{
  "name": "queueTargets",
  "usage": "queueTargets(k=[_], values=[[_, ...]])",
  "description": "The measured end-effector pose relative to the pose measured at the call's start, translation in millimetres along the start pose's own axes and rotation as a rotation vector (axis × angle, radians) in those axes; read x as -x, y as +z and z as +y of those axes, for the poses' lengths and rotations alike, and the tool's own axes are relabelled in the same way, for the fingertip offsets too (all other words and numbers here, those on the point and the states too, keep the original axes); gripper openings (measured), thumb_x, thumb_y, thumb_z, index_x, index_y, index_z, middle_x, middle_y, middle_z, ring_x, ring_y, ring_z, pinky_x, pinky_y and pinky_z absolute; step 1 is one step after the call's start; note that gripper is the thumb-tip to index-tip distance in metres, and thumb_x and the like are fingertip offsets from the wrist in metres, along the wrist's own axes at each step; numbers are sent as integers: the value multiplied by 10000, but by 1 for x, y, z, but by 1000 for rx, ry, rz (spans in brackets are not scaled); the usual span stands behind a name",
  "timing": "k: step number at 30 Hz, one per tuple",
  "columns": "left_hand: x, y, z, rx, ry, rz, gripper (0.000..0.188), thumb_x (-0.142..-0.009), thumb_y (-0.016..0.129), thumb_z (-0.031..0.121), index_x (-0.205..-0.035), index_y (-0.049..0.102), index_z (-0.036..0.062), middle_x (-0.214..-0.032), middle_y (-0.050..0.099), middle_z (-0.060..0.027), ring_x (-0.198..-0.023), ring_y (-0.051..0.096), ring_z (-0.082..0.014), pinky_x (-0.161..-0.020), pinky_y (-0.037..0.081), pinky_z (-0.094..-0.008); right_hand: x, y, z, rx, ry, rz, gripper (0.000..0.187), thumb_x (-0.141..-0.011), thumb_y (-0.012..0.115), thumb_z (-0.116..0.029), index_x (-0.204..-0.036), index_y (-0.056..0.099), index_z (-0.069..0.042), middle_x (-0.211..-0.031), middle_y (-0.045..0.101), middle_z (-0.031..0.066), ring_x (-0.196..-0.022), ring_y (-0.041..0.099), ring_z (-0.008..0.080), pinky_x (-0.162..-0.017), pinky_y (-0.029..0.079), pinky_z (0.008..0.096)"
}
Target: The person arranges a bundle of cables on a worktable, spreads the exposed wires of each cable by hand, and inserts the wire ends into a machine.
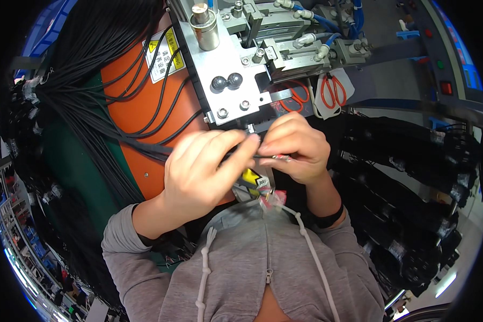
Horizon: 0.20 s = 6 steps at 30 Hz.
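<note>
My left hand (196, 169) is closed around black cables (154, 151) that run in from the bundle at the left. Beside it my right hand (300, 147) pinches a thin black cable end, where small red and white wire tips (280, 157) show between thumb and fingers. Both hands are close together in front of the metal fixture (232, 61), just below its front edge. Motion blurs the fingertips, and how many cables the left hand holds is hidden. A small white part (251, 129) shows at the fixture's edge above the fingers.
Orange-handled scissors (334, 92) lie right of the fixture. Pneumatic cylinders with blue hoses (327, 48) stand behind. Thick black cable bundles (408, 161) hang at the right, and more cables (99, 48) cross the orange surface (145, 172) at the left.
</note>
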State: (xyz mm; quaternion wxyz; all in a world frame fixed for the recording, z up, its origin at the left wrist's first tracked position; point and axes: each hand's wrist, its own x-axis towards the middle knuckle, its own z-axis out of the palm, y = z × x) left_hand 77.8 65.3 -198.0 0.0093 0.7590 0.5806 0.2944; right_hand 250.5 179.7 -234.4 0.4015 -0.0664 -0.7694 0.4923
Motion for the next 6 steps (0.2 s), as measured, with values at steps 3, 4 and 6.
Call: queueTargets(k=[3, 4, 6], values=[[-11, -5, 6, 47, 114, 194, 338, -712, 737, 84, -1043, 694, 29, -833, 631, -52, -637, 594, -178, -534, 463, -272, 0, 4, -7, 42, 90, 111, 182, -637, 797, -3, -758, 664, -28, -736, 642, 67, -717, 589, 187, -663, 453, 314], [-8, -5, 6, 47, 115, 193, 338, -712, 737, 84, -1043, 694, 29, -833, 631, -52, -637, 594, -178, -534, 463, -272, -1, 5, -11, 76, 129, 121, 197, -627, 815, -29, -754, 664, -31, -732, 641, 66, -710, 588, 189, -663, 453, 314], [6, -4, 4, 93, -22, 6, 331, -746, 689, 86, -1077, 702, 75, -981, 632, -65, -798, 618, -206, -658, 493, -283, -2, 10, -17, 106, 188, 118, 264, -612, 858, -99, -783, 667, -35, -741, 643, 64, -701, 585, 207, -663, 453, 324]])
